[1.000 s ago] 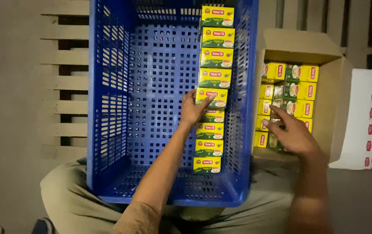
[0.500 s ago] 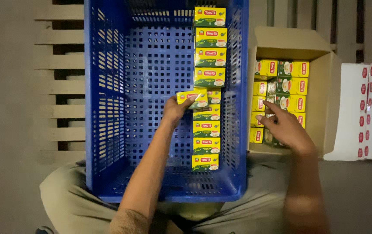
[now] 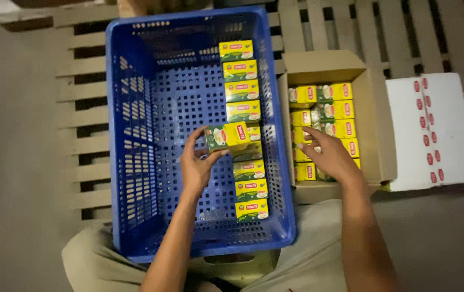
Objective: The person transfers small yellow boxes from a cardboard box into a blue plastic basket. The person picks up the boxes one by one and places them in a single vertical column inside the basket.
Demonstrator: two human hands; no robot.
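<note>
Left hand (image 3: 198, 165): fingers clasp a box (image 3: 226, 138) (tilted), just above the row's (image 3: 245, 103) gap in the crate (image 3: 134, 162).
Right hand (image 3: 332, 157): spread loosely over carton (image 3: 372, 124) boxes, gripping nothing.
Advice: square it before lowering.

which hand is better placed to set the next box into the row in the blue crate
Left, most likely. The left hand already holds a yellow-green box over the row of boxes in the blue crate. The right hand is over the cardboard carton, its fingers among the boxes.

yellow-and-green tea boxes (image 3: 246, 92) line a blue perforated crate (image 3: 134, 140); beside it, a brown carton (image 3: 370, 108)
</note>
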